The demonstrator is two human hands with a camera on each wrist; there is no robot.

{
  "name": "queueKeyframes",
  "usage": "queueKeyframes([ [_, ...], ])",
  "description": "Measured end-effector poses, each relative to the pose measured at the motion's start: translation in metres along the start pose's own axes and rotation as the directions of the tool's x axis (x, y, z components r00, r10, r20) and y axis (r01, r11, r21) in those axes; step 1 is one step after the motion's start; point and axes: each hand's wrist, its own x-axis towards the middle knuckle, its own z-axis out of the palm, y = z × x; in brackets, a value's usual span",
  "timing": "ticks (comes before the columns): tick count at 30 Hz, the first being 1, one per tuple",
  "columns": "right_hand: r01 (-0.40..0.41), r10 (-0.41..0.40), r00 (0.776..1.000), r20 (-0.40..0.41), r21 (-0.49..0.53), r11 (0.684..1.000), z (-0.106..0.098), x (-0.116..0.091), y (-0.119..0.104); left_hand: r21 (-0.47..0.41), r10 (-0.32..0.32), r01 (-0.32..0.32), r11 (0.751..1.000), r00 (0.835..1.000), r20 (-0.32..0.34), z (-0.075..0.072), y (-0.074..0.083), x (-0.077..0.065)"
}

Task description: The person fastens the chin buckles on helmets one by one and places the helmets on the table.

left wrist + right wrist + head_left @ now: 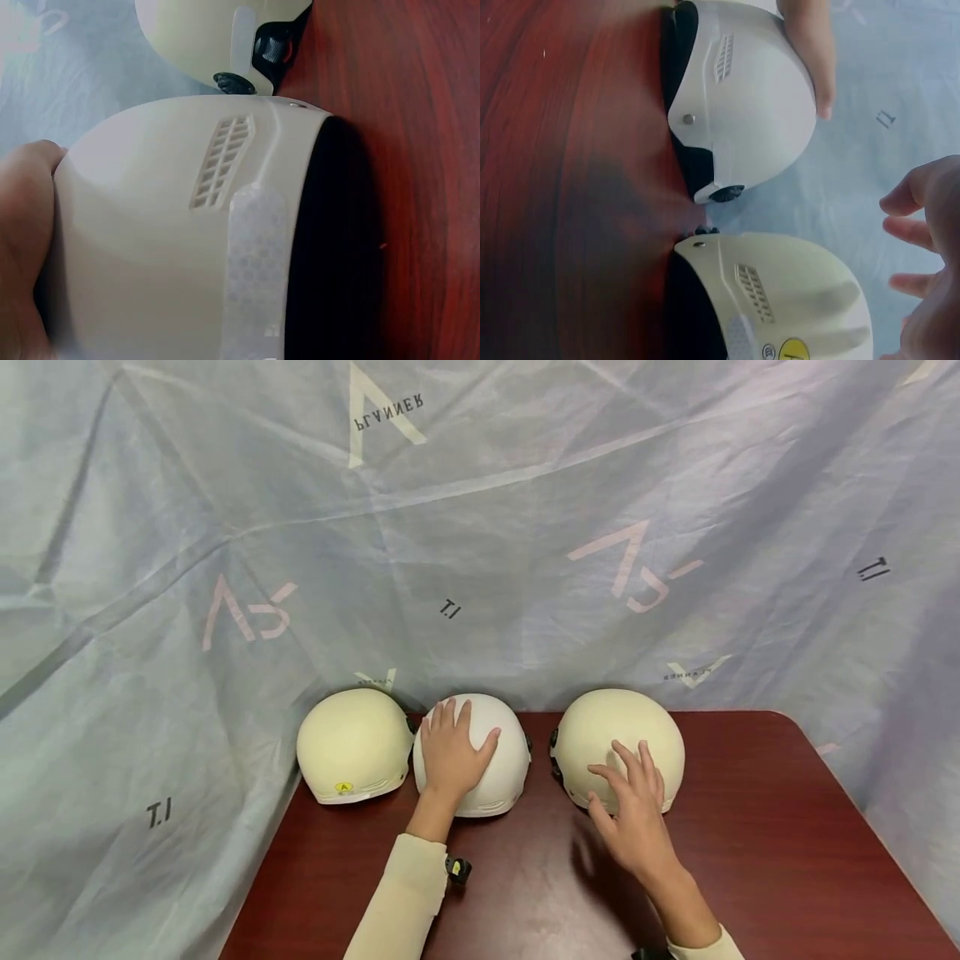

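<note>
Three helmets stand in a row along the table's far edge. My left hand [453, 756] rests with spread fingers on top of the white middle helmet [504, 752], whose side vent shows in the left wrist view. My right hand [633, 814] is raised in front of the cream right helmet [600, 722], fingers spread and slightly bent, holding nothing. In the right wrist view a gap shows between those fingertips and the cream shell, and finger shadows fall on it. To the left sits another cream helmet [352, 739] with a yellow sticker.
The helmets stand on a dark red wooden table [765, 827]. Behind them hangs a grey printed sheet [510, 585], which also drapes down on the left and right sides. The left and middle helmets sit close together; a wider gap separates the middle and right ones.
</note>
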Motion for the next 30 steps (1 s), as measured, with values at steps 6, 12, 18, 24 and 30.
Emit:
queueKeyframes([
  [6, 0.038, -0.039, 0.998, 0.047, 0.022, 0.999, 0.002, -0.003, -0.005, 0.004, 0.013, -0.012, 1.000, 0.999, -0.040, 0.001, 0.009, -0.006],
  [12, 0.033, -0.036, 0.993, 0.115, 0.025, 0.999, 0.007, -0.008, -0.008, -0.016, 0.000, -0.001, 1.000, 0.998, -0.061, -0.003, 0.015, -0.019],
  [18, 0.044, -0.045, 0.990, 0.131, 0.015, 0.999, 0.010, -0.010, -0.011, 0.001, -0.006, 0.006, 1.000, 0.997, -0.081, -0.006, 0.021, -0.032],
  [24, 0.057, -0.059, 0.986, 0.157, 0.019, 0.998, 0.012, -0.012, -0.014, 0.009, -0.011, 0.011, 1.000, 0.998, -0.058, -0.010, 0.029, -0.047],
  [30, 0.125, -0.135, 0.975, 0.177, 0.068, 0.990, 0.012, -0.015, -0.018, 0.018, -0.001, 0.002, 1.000, 1.000, -0.029, -0.018, 0.035, -0.060],
])
